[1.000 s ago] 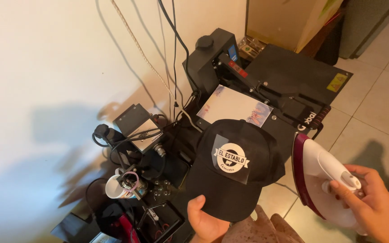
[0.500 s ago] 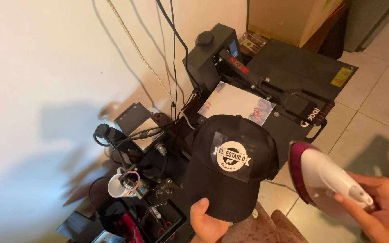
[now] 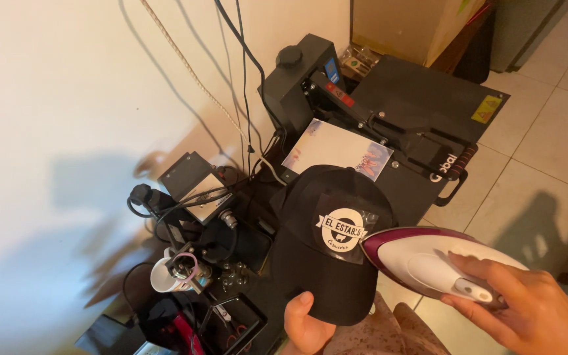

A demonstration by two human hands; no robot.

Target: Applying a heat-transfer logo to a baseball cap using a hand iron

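The left hand (image 3: 307,325) is closed on the brim of a black cap (image 3: 330,243), thumb on top of the brim's edge and the other fingers hidden beneath. It holds the cap up over the clutter of machines on the floor, in front of the front edge of the black heat press (image 3: 422,112). The right hand (image 3: 527,309) is wrapped around the handle of a white and maroon iron (image 3: 428,260), fingers curled over the top, gripping it firmly.

The cap looks light and mostly soft: the crown would crumple under pressure, while the brim is the one stiff part, so the brim is the sensible place to hold it. A round white patch (image 3: 342,230) under a clear film sits on the front panel; it looks thin and liable to slide if nudged. The cap's long axis runs from the brim, near the person, up to the crown, which points away toward the press.

The iron is likely the heavier, rigid thing and probably hot underneath, so only its handle is safe to take. Its long axis lies almost level, running right to left, with the pointed nose at the patch's right edge, touching it or just beside it; I cannot tell which.
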